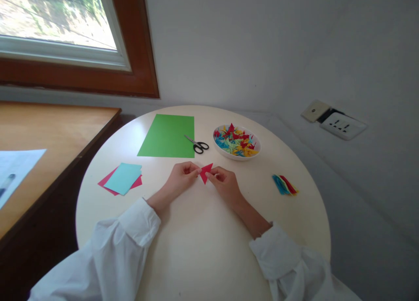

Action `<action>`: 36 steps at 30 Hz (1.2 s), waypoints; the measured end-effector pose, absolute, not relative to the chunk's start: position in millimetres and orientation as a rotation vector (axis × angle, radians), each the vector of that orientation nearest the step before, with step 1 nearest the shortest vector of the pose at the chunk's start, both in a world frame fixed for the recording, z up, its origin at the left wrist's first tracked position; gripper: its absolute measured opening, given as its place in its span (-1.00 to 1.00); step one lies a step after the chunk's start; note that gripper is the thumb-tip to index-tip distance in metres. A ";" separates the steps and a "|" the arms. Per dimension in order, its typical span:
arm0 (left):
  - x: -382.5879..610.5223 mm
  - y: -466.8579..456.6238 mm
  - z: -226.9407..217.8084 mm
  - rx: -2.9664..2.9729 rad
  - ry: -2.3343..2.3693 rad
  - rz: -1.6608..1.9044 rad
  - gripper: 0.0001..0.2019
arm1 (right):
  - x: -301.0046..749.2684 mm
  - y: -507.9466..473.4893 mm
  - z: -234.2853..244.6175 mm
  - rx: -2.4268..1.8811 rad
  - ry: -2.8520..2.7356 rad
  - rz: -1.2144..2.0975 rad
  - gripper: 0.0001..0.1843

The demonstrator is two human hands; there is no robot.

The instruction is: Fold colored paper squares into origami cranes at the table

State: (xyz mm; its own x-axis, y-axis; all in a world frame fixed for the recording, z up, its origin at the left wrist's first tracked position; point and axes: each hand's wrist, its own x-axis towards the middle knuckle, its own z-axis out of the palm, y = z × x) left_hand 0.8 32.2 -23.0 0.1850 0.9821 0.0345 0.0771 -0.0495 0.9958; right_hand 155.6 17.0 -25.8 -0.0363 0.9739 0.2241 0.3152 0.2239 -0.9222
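A small red piece of folded paper, with pointed corners, is held just above the middle of the round table. My left hand pinches its left side between thumb and finger. On its right side, the fingers of my right hand are closed on the same paper. Beyond my hands lie small scissors with black handles, partly on a green sheet. Behind my right hand stands a white oval bowl heaped with small folded paper pieces in red, blue, yellow and pale green.
Light blue paper lies over red paper on the left of the white table. Colored paper strips or folded pieces are bunched at the right. A wooden desk adjoins at left; the wall has a socket.
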 end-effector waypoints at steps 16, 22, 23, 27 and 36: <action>1.4 31.2 -20.2 1.472 1.080 1.054 -0.69 | 156.5 17.8 -28.2 -1.240 -1.567 0.843 -0.78; 0.0 30.8 -21.5 1.539 1.054 1.024 -0.73 | 156.9 18.2 -29.1 -1.237 -1.565 0.851 -0.76; -0.1 30.6 -21.4 1.544 1.049 1.021 -0.73 | 157.0 18.4 -29.4 -1.232 -1.563 0.853 -0.77; 0.3 30.2 -21.0 1.557 1.049 1.020 -0.75 | 157.1 18.3 -29.6 -1.218 -1.571 0.857 -0.77; 1.1 30.6 -24.8 1.589 1.058 1.060 -0.76 | 155.3 16.6 -25.9 -1.243 -1.506 0.905 -0.82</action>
State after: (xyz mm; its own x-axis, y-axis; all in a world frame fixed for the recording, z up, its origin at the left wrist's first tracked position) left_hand 1.1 30.6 -24.8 0.2595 0.9524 0.1598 0.1580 -0.2052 0.9659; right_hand 155.3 16.6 -25.9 -0.0321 0.9775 0.2087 0.2744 0.2094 -0.9385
